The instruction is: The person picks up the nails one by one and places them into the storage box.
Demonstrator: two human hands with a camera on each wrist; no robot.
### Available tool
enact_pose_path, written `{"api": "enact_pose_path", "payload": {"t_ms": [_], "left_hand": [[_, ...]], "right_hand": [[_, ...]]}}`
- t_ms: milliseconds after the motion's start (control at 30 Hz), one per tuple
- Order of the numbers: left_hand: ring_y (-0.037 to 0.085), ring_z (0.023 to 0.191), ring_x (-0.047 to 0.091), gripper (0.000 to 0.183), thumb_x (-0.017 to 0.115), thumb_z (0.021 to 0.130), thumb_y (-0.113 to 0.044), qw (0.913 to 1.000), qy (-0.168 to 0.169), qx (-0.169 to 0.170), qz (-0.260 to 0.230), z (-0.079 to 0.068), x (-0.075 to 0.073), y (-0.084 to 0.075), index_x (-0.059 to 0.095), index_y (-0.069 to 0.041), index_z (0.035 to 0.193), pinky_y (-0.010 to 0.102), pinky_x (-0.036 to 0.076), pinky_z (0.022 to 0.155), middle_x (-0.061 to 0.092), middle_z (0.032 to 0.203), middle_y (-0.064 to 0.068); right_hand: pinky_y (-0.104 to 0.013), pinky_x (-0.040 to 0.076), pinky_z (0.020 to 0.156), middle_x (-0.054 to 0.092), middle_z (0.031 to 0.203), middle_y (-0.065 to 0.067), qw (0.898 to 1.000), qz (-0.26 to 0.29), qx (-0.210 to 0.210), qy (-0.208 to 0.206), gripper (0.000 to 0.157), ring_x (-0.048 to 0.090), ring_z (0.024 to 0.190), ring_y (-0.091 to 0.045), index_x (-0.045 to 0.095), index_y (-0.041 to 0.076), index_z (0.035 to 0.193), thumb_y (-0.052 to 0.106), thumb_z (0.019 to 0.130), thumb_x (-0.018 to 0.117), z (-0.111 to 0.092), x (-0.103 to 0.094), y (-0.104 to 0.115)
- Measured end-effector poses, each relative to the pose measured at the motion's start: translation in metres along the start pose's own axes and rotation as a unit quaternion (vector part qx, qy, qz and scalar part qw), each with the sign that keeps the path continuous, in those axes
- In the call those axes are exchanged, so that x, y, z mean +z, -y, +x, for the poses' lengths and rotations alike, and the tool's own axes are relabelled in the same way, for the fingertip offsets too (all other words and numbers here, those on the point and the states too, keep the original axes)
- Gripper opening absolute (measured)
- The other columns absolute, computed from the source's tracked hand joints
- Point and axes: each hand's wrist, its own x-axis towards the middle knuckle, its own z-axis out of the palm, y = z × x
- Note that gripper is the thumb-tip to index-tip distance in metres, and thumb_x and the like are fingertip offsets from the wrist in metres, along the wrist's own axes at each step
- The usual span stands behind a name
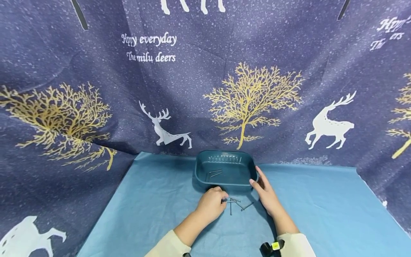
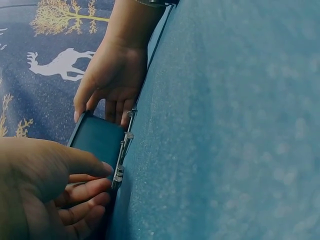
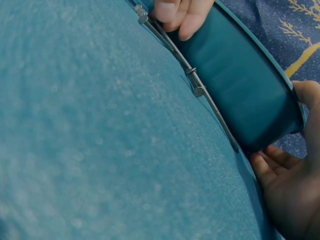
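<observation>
A dark teal plastic tray stands near the back of the table, with two thin nails lying inside it. In front of it several metal nails lie loosely crossed on the cloth. My left hand is low at the left end of these nails, thumb and fingertips pinching one by its end. The right hand grips the tray's right front corner, thumb at the rim and fingers along the outer side. In the right wrist view, flat nail heads show beside the tray wall.
A light blue cloth covers the table. Behind it hangs a dark blue curtain printed with deer and gold trees, close to the tray's back edge. A black wrist strap is on the right sleeve.
</observation>
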Motion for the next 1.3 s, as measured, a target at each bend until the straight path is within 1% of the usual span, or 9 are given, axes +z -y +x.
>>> {"api": "enact_pose_path", "payload": {"t_ms": [133,367,600,767,867,967,1133,1300], "left_hand": [[0.014,0.094,0.065,0.021,0.073,0.087,-0.013,1.0,0.003,-0.004,-0.002,0.0003,0.0025,0.0017,0.078,-0.015,0.108,0.025,0.054,0.081,0.069,0.099,-0.003],[0.014,0.088,0.063,0.016,0.076,0.084,-0.012,0.9998,-0.014,0.008,0.007,-0.0004,0.0085,0.0048,0.079,-0.015,0.1,0.024,0.053,0.077,0.067,0.092,-0.004],[0.013,0.084,0.061,0.01,0.077,0.083,-0.013,0.9998,-0.018,0.006,0.007,-0.0013,0.0076,0.0045,0.077,-0.015,0.093,0.024,0.052,0.073,0.064,0.089,-0.005],[0.012,0.08,0.058,0.004,0.077,0.084,-0.014,0.9996,-0.02,0.009,0.016,-0.0019,0.008,0.0047,0.075,-0.018,0.086,0.023,0.05,0.071,0.061,0.085,-0.005],[0.012,0.079,0.058,0.006,0.076,0.084,-0.014,0.9996,-0.016,0.01,0.019,-0.002,0.0082,0.0048,0.072,-0.019,0.083,0.023,0.049,0.07,0.06,0.083,-0.006],[0.012,0.079,0.058,0.006,0.075,0.085,-0.014,0.9997,-0.011,0.008,0.018,-0.0021,0.0072,0.0037,0.072,-0.018,0.083,0.022,0.049,0.069,0.06,0.083,-0.005],[0.011,0.078,0.057,0.006,0.074,0.086,-0.014,0.9995,-0.001,0.01,0.029,-0.0023,0.0056,0.0023,0.07,-0.018,0.083,0.022,0.048,0.069,0.06,0.082,-0.005],[0.01,0.074,0.052,0.008,0.073,0.085,-0.016,0.9989,0.016,0.014,0.041,-0.003,0.0038,0.0019,0.067,-0.018,0.081,0.022,0.046,0.066,0.056,0.08,-0.006]], "right_hand": [[-0.061,0.015,0.124,0.001,0.171,-0.013,1.0,0.0,0.002,-0.003,0.072,0.005,0.157,-0.041,0.013,0.034,0.163,0.044,0.104,0.053,-0.0001,-0.0004,-0.0002],[-0.063,0.017,0.123,0.001,0.171,-0.015,1.0,-0.002,0.007,-0.002,0.071,0.006,0.157,-0.042,0.013,0.036,0.162,0.044,0.104,0.052,-0.0007,-0.0001,0.0008],[-0.062,0.018,0.123,0.003,0.171,-0.015,1.0,0.002,0.003,-0.006,0.073,0.008,0.157,-0.041,0.014,0.036,0.162,0.047,0.102,0.054,-0.001,0.0005,0.0],[-0.062,0.018,0.123,0.003,0.171,-0.015,1.0,0.003,0.001,-0.008,0.071,0.008,0.157,-0.041,0.014,0.034,0.163,0.043,0.104,0.053,-0.0008,0.0008,-0.0005],[-0.062,0.017,0.123,0.003,0.171,-0.014,1.0,0.002,0.004,-0.007,0.07,0.008,0.157,-0.041,0.014,0.032,0.163,0.04,0.105,0.052,-0.0008,0.0006,-0.0006],[-0.062,0.017,0.123,0.003,0.171,-0.014,1.0,0.003,0.004,-0.007,0.07,0.008,0.157,-0.041,0.014,0.032,0.163,0.04,0.105,0.052,-0.0002,0.0004,-0.0009],[-0.061,0.017,0.124,0.003,0.171,-0.013,1.0,0.006,0.0,-0.007,0.072,0.008,0.157,-0.041,0.015,0.034,0.162,0.045,0.103,0.054,0.0004,0.0003,-0.0018],[-0.061,0.015,0.124,0.001,0.171,-0.011,1.0,0.007,0.003,-0.001,0.072,0.005,0.157,-0.04,0.014,0.036,0.162,0.047,0.103,0.054,-0.0005,0.0001,-0.0011]]}}
